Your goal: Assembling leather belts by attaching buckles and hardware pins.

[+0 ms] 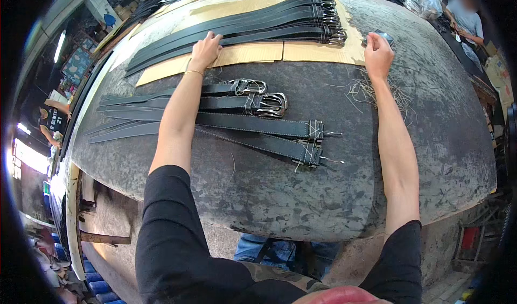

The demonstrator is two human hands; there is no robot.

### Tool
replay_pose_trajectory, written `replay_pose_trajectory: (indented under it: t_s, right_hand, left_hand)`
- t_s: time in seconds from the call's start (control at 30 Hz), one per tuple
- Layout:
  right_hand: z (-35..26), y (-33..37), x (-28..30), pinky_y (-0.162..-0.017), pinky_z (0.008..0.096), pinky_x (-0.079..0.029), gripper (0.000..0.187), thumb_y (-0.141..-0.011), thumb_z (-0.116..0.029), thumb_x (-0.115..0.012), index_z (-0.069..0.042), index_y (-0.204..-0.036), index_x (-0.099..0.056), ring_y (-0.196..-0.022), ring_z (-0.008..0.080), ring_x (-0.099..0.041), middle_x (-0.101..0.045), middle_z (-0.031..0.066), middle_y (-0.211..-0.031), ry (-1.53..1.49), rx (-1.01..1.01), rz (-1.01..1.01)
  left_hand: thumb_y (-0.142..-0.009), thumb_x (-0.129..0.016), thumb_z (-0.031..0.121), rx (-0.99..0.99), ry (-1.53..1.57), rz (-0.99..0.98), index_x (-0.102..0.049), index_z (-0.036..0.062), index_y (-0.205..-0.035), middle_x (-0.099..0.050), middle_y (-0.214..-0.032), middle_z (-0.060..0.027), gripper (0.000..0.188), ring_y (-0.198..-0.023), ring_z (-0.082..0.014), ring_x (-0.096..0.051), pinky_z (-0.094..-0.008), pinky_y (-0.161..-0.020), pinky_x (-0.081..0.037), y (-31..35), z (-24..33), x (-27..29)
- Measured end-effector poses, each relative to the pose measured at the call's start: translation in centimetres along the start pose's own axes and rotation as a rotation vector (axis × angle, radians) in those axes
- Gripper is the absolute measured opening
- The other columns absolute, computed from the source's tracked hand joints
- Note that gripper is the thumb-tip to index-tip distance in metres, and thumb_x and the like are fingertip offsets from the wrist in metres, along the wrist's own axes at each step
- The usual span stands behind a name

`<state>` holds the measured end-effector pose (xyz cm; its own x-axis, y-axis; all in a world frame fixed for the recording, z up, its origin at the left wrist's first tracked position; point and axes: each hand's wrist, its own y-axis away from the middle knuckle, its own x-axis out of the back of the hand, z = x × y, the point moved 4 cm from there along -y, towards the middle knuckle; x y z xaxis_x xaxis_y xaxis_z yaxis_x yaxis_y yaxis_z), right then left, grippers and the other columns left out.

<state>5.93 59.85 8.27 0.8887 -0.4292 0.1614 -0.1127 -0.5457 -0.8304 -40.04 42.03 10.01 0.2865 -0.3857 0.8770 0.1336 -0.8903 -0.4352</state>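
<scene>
Worktable (344, 196), mid-frame: left hand (205, 51) half-curled by belts (258, 23), right hand (379, 57) nearly fisted; holds unclear. Loose threads (400, 95) could snag buckles (329, 19).

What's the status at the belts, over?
Left hand at the stacked black buckled belts. Right hand near the cardboard's right edge, grip unclear. Nearby: heap of loose threads.
</scene>
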Motion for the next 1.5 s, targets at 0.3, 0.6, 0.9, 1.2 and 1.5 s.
replay_pose_trajectory:
  t_s: [0.3, 0.6, 0.9, 1.2, 1.5]
  right_hand:
    - [-0.9, 0.1, -0.2, -0.068, 0.0331, -0.053, 0.015, -0.086, -0.019, -0.069, -0.007, -0.095, -0.073, -0.071, 0.0215, -0.069, -0.072, 0.009, -0.084, 0.105, 0.022, 0.006]
    - [-0.1, -0.2, 0.0, -0.075, 0.0348, -0.053, 0.017, -0.085, -0.019, -0.068, -0.008, -0.096, -0.074, -0.079, 0.0258, -0.07, -0.073, 0.0121, -0.087, 0.175, 0.012, -0.002]
    - [-0.1, -0.1, -0.3, -0.07, 0.0344, -0.053, 0.015, -0.084, -0.016, -0.069, -0.006, -0.095, -0.072, -0.073, 0.023, -0.07, -0.072, 0.0127, -0.083, 0.094, -0.045, -0.001]
    - [-1.4, -0.4, 0.2, -0.068, 0.0374, -0.053, 0.01, -0.083, -0.009, -0.066, -0.002, -0.089, -0.071, -0.073, 0.0276, -0.07, -0.071, 0.0156, -0.078, 0.018, -0.094, 0.014]
    - [-1.1, -0.4, -0.1, -0.068, 0.0376, -0.053, 0.01, -0.082, -0.009, -0.066, -0.002, -0.089, -0.071, -0.074, 0.0285, -0.07, -0.07, 0.016, -0.078, 0.063, -0.066, 0.02]
  left_hand:
    - [-0.094, -0.053, 0.032, 0.353, 0.056, 0.089, -0.063, 0.0095, -0.108, -0.059, -0.117, -0.0222, 0.028, -0.098, -0.0464, -0.062, -0.0531, -0.083, -0.051, 0.9, -5.4, -2.2]
    - [-0.09, -0.06, 0.026, -0.25, 0.322, 0.184, -0.069, 0.004, -0.101, -0.069, -0.1, -0.0171, 0.025, -0.095, -0.0343, -0.065, -0.0445, -0.082, -0.051, -2.5, 6.7, 2.2]
    - [-0.084, -0.066, 0.039, -0.397, 0.291, 0.105, -0.05, 0.0019, -0.124, -0.053, -0.115, -0.0236, 0.057, -0.088, -0.0442, -0.062, -0.0523, -0.076, -0.051, -6.6, 22.9, 4.2]
    - [-0.087, -0.062, 0.044, -0.393, 0.145, 0.062, -0.049, 0.0017, -0.123, -0.054, -0.111, -0.0243, 0.057, -0.086, -0.0435, -0.063, -0.0516, -0.072, -0.052, -7.4, 24.0, 4.0]
    - [-0.086, -0.06, 0.038, -0.336, 0.223, 0.101, -0.049, 0.0016, -0.123, -0.055, -0.112, -0.0265, 0.053, -0.087, -0.0451, -0.063, -0.0527, -0.075, -0.053, -7.0, 23.7, 3.4]
